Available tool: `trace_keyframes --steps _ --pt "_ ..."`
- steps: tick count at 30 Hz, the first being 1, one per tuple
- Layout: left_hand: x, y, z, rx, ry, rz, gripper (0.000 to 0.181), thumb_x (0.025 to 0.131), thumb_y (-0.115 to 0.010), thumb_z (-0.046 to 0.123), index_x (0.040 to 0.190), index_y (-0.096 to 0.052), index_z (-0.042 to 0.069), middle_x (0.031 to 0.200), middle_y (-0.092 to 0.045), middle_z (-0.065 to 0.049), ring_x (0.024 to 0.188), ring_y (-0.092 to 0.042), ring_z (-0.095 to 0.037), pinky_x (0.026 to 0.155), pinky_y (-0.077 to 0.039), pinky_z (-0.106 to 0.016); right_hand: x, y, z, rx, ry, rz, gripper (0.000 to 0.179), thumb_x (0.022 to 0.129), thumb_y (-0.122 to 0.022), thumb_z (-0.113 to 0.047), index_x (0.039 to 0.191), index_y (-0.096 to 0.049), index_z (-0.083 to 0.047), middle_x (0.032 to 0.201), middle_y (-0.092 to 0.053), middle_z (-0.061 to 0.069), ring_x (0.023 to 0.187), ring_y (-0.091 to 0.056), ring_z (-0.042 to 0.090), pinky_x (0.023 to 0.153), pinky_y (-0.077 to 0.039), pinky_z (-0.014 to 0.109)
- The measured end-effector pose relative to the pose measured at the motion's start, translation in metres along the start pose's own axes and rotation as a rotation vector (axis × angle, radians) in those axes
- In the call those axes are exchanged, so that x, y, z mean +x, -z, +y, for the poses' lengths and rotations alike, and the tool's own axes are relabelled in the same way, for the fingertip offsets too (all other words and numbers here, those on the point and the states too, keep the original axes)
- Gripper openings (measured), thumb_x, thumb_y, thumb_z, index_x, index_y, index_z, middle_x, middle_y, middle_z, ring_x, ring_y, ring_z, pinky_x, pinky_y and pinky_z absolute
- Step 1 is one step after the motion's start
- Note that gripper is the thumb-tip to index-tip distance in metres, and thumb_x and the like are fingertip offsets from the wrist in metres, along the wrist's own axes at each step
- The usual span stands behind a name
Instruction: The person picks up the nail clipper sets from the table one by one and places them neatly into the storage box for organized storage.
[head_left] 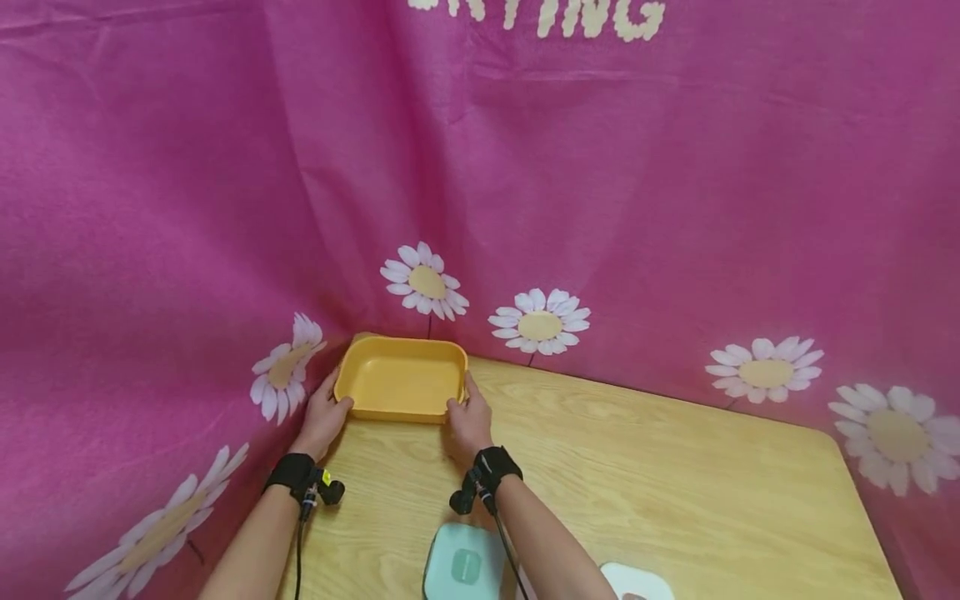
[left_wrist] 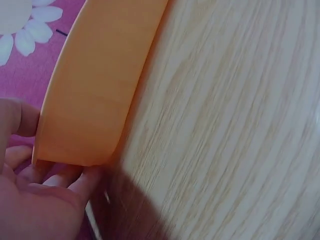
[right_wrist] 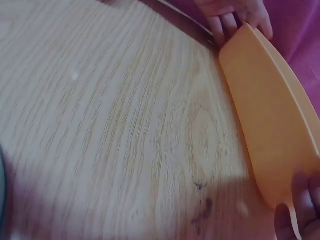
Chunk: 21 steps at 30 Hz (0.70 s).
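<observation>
A yellow-orange rectangular plastic bin [head_left: 401, 379] with rounded corners sits at the back left corner of the wooden table, its inside bare. My left hand [head_left: 322, 417] grips its left end, thumb over the rim and the other fingers along the outer side. At the right end my right hand [head_left: 469, 421] holds it the same way, thumb at the front corner of the rim. The left wrist view shows the bin's outer wall [left_wrist: 100, 85] low over the wood, with fingers [left_wrist: 65, 176] around its end. Both hands appear on the bin [right_wrist: 275, 115] in the right wrist view.
A mint-green lidded box [head_left: 465, 562] stands near the table's front edge, below my right forearm. Beside it is a white rounded item [head_left: 636, 581], partly cut off. Pink cloth [head_left: 600, 208] with daisies hangs along the back and left. The wooden tabletop [head_left: 675, 467] stretches to the right.
</observation>
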<state>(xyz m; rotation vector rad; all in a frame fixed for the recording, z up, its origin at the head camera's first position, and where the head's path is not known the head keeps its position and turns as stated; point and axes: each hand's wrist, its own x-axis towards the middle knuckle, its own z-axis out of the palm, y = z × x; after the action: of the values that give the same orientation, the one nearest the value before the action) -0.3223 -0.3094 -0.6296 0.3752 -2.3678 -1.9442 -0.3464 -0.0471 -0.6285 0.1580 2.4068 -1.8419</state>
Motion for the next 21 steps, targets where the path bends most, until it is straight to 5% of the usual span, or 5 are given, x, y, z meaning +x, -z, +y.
trace_keyframes --steps 5,7,10,13,21 --pt "-0.004 -0.005 0.005 0.049 0.011 -0.005 0.082 0.098 -0.052 -0.004 0.169 -0.014 0.009 0.174 -0.018 -0.017 0.152 -0.03 -0.033 0.127 -0.025 -0.049 -0.001 0.009 0.003 -0.131 0.131 0.007 0.071 0.096 -0.058 -0.006 0.162 -0.031 0.003 0.11 -0.058 0.029 0.086 -0.053 0.03 0.072 -0.044 0.031" --pt "-0.006 -0.006 0.005 0.059 0.016 -0.007 0.082 0.097 -0.052 -0.004 0.169 -0.013 0.009 0.174 -0.018 -0.015 0.153 -0.03 -0.031 0.128 -0.025 -0.048 -0.001 0.012 0.005 -0.128 0.163 -0.024 0.068 0.098 -0.054 -0.003 0.161 -0.029 0.007 0.13 -0.055 0.03 0.113 -0.056 0.036 0.094 -0.049 0.037" --pt "-0.009 -0.007 0.005 0.063 -0.004 -0.021 0.082 0.096 -0.05 -0.006 0.168 -0.013 0.004 0.174 -0.016 -0.017 0.154 -0.027 -0.031 0.127 -0.025 -0.048 0.0 0.016 0.008 -0.086 0.182 -0.094 0.063 0.103 -0.045 0.0 0.161 -0.023 0.01 0.159 -0.038 0.033 0.148 -0.038 0.04 0.122 -0.035 0.047" --pt "-0.01 -0.012 0.004 0.087 -0.017 -0.037 0.081 0.095 -0.049 -0.006 0.167 -0.012 0.002 0.173 -0.017 -0.02 0.155 -0.026 -0.033 0.127 -0.027 -0.048 -0.001 0.022 0.007 -0.048 0.168 -0.121 0.063 0.104 -0.041 0.001 0.161 -0.017 0.012 0.167 -0.025 0.03 0.155 -0.027 0.037 0.127 -0.025 0.05" --pt "-0.017 -0.037 0.003 0.124 -0.018 -0.028 0.08 0.096 -0.05 -0.002 0.167 -0.013 0.0 0.172 -0.018 -0.022 0.157 -0.023 -0.035 0.128 -0.024 -0.049 0.0 0.042 0.012 -0.127 0.179 -0.127 0.064 0.105 -0.039 0.005 0.163 -0.012 0.01 0.166 -0.025 0.03 0.154 -0.03 0.038 0.127 -0.026 0.052"
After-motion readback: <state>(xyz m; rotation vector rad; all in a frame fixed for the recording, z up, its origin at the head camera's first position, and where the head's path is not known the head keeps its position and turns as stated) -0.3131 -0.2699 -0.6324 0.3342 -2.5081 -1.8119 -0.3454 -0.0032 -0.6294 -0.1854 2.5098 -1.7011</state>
